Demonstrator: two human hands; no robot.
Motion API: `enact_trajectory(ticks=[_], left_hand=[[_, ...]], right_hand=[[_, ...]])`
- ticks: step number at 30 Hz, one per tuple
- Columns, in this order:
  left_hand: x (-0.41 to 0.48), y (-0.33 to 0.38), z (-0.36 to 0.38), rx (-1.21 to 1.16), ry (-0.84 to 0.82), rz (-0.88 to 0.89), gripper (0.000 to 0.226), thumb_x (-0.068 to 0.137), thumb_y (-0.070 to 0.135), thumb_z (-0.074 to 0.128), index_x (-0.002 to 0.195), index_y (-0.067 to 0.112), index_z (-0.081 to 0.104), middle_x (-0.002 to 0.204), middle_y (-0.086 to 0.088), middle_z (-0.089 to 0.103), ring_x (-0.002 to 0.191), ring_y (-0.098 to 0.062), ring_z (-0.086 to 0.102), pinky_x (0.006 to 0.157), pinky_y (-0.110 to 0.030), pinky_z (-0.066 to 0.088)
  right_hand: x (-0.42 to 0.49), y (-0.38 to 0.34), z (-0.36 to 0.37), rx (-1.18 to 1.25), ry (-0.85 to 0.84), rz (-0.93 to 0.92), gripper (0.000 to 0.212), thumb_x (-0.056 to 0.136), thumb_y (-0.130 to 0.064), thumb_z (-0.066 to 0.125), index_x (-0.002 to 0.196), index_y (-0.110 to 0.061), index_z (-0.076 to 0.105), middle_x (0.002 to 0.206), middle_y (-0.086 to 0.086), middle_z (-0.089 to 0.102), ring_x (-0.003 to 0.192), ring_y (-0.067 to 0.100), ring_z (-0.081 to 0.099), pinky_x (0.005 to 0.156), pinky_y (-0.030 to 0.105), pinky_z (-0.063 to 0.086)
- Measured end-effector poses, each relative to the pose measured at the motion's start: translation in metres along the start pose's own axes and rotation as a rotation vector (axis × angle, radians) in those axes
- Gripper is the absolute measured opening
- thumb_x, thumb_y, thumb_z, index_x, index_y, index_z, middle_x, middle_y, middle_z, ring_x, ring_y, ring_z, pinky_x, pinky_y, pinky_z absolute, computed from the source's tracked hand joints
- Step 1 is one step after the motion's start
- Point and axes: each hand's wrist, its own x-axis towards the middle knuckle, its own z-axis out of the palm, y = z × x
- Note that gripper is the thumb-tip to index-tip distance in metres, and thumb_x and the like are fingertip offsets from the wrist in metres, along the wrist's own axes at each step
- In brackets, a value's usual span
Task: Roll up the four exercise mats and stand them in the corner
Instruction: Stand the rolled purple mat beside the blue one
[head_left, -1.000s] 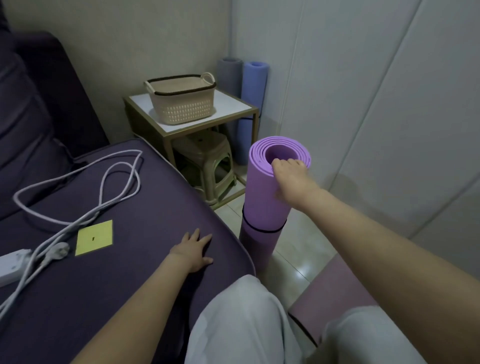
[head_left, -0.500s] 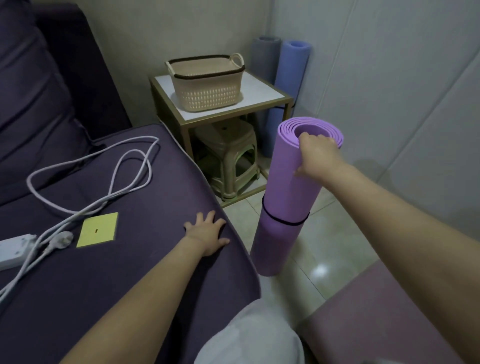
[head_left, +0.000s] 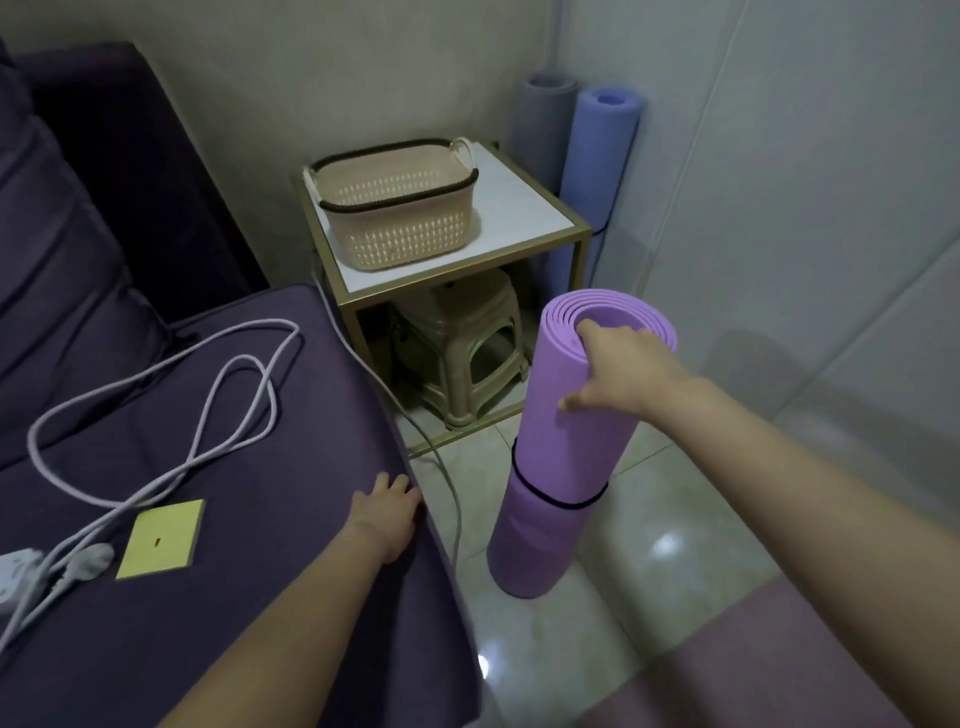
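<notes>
Head view showed the right hand gripping the rim of the purple mat roll, upright on the floor at centre right, left hand flat on the sofa; lifting it vertically toward the blue roll seemed wisest.

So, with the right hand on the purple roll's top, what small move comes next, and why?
Probably lift the purple roll and carry it to the corner: the right hand grips its top rim, and it is short of the grey roll and blue roll behind the side table.
</notes>
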Motion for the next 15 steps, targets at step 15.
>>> enact_trajectory(ticks=[15], left_hand=[[-0.027,-0.027,-0.018,0.028,-0.233,0.147,0.052,0.097,0.014,0.039,0.147,0.018,0.028,0.157,-0.006,0.015,0.137,-0.028,0.028,0.109,-0.041,0.027]], right_hand=[[0.026,-0.018,-0.012,-0.01,-0.226,0.031,0.053,0.086,-0.057,0.054,0.11,-0.01,0.046,0.086,0.002,0.052,0.076,0.02,0.054,0.065,0.032,0.048]])
